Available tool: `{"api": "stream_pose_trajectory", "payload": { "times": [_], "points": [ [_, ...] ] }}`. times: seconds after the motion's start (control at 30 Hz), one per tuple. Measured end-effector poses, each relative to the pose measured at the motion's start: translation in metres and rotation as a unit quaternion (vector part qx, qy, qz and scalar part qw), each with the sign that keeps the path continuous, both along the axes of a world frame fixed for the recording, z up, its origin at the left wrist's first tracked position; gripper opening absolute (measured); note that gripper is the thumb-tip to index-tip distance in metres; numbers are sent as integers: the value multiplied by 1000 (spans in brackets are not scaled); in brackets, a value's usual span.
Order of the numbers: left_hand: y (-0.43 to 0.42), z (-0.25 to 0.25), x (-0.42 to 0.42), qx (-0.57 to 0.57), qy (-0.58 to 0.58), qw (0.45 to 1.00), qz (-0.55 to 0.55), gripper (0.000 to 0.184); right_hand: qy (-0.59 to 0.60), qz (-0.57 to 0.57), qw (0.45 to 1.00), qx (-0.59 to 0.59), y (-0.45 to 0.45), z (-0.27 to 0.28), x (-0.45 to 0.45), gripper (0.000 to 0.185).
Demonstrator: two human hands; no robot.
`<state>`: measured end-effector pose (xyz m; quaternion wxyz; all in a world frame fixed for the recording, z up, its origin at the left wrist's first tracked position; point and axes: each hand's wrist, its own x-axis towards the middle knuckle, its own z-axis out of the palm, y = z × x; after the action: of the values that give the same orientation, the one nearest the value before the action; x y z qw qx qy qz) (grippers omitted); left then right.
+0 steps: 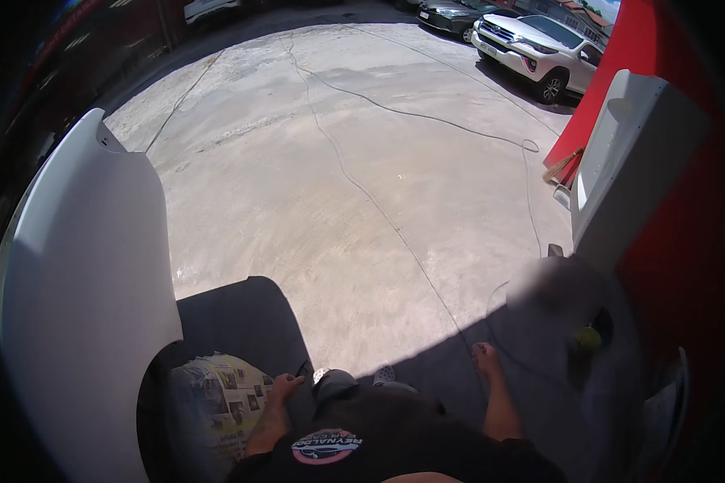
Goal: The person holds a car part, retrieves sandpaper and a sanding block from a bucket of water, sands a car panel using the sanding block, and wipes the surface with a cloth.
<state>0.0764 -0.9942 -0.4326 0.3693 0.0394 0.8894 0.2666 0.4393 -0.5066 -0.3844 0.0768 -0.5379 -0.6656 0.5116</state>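
Note:
My left hand is closed, fingers pinched together, beside the newspaper masking at lower left. A small dark sliver shows at its fingertips, too small to name. Close by on that side stands a large, curved white car body panel, shaped like a fender, with a rounded cutout low on its edge. My right hand hangs out to the right with its fingers curled closed, and nothing shows in it. It is over shaded ground, apart from other things.
A pale panel leans by a red wall, near a broom. A thin hose snakes over the sunlit concrete. A white SUV is parked at far right. A blurred shape, perhaps a person, is at right.

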Motion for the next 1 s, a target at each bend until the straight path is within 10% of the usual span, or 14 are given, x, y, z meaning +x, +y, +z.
{"api": "stream_pose_trajectory", "payload": {
  "times": [0.23,0.63,1.0],
  "points": [
    [-23,-33,-83,-14,-136,990,-45,50,-64,-66,996,1,-91,-37,-16,34],
    [3,-5,-254,15,-6,988,-153,69,-100,-156,964,-190,-378,-95,-19,43],
    [8,-26,-236,-3,-162,963,-217,77,-50,-253,960,-111,-341,-44,-54,32]
  ]
}}
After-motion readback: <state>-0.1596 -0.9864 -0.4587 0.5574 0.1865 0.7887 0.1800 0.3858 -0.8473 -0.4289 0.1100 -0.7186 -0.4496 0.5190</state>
